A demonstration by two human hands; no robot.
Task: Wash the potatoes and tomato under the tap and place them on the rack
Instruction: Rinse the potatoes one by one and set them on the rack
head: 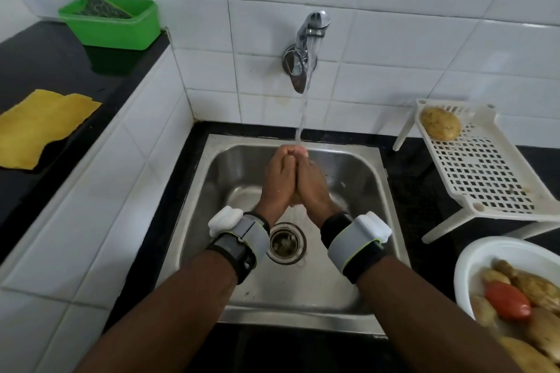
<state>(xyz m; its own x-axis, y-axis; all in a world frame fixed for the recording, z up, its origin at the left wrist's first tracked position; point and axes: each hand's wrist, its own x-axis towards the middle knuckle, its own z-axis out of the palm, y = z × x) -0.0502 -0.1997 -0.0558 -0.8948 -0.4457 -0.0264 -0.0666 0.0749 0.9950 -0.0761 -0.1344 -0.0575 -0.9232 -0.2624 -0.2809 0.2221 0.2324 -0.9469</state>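
Note:
My left hand point(277, 182) and my right hand point(312, 183) are pressed together over the steel sink point(357, 254), cupped round a potato point(295, 197) of which only a yellowish sliver shows between the palms. Water from the wall tap point(306, 48) runs onto my fingertips. One washed potato point(441, 123) lies at the far end of the white slotted rack point(485, 172). A white bowl point(485, 254) at the lower right holds several potatoes point(536, 288) and a red tomato point(507, 301).
A green tub point(121, 27) with a scrub pad stands on the black counter at the back left. A yellow cloth point(39, 127) lies nearer on that counter. The sink drain point(286, 242) is below my wrists.

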